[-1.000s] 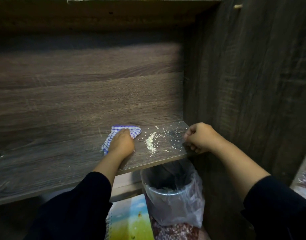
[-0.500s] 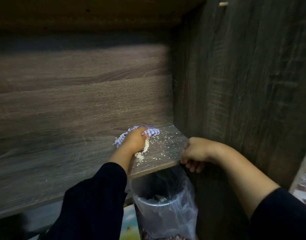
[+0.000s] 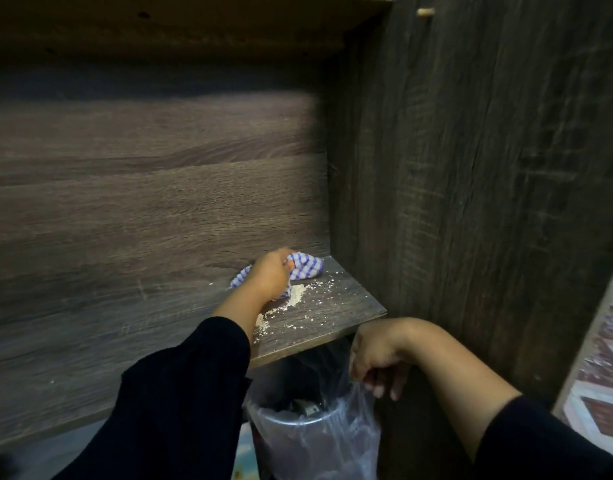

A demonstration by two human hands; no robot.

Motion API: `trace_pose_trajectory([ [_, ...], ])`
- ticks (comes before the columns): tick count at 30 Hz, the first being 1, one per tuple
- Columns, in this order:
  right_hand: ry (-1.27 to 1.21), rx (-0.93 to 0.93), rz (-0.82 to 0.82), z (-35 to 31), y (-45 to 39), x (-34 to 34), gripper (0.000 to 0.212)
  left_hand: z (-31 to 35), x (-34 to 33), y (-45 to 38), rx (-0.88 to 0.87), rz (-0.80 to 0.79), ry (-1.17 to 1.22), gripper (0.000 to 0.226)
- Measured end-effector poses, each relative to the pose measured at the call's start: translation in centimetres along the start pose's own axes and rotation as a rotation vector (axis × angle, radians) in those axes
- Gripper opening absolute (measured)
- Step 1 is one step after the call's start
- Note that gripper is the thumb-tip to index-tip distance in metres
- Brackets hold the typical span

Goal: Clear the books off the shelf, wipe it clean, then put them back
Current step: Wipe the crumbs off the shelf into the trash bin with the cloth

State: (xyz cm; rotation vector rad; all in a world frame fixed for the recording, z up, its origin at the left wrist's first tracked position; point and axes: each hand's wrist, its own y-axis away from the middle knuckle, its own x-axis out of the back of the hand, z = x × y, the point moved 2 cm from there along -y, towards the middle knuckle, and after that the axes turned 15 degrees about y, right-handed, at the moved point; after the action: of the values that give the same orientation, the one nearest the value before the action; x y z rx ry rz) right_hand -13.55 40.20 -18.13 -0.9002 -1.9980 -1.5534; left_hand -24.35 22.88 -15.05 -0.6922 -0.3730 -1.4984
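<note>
The left hand (image 3: 272, 271) grips the checked cloth (image 3: 306, 266) on the bookless shelf (image 3: 332, 317), beside pale crumbs (image 3: 294, 294). The right hand (image 3: 377, 355) pinches the bin liner (image 3: 332, 431) below the shelf edge. If the liner sags or sits off-line, swept crumbs could miss it.

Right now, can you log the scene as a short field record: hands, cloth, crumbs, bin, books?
left hand: grips the checked cloth on the shelf, near its right end
right hand: below the shelf's front edge, fingers pinching the bin liner
crumbs: pale pile and scatter right of the left hand
bin: lined, directly under the shelf's right end
books: none on the visible shelf
</note>
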Motion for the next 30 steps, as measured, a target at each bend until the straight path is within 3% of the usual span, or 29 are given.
trace_pose_trajectory([
  [12, -0.008, 0.011, 0.008, 0.7, -2.8, -0.7, 0.037, 3.7, -4.6, -2.5, 0.046, -0.199, -0.028, 0.043],
  [20, 0.076, -0.03, 0.003, 1.1, -4.0, -2.2, 0.033, 3.9, -2.9, 0.7, -0.099, -0.422, -0.053, 0.038],
  [22, 0.1, -0.033, -0.012, 1.0, -3.9, -2.5, 0.035, 4.1, -1.3, 0.8, -0.117, -0.331, 0.034, 0.035],
  [25, 0.122, -0.036, -0.034, 0.9, -4.0, -2.8, 0.042, 3.1, 1.1, -0.5, -0.138, 0.029, 0.019, 0.037],
  [26, 0.126, -0.037, -0.036, 0.9, -4.1, -2.8, 0.043, 2.5, 1.3, -0.6, -0.118, 0.08, -0.035, 0.038],
  [30, 0.118, -0.036, -0.03, 1.1, -4.6, -2.9, 0.041, 0.8, -1.2, -0.4, 0.015, -0.067, -0.124, 0.039],
])
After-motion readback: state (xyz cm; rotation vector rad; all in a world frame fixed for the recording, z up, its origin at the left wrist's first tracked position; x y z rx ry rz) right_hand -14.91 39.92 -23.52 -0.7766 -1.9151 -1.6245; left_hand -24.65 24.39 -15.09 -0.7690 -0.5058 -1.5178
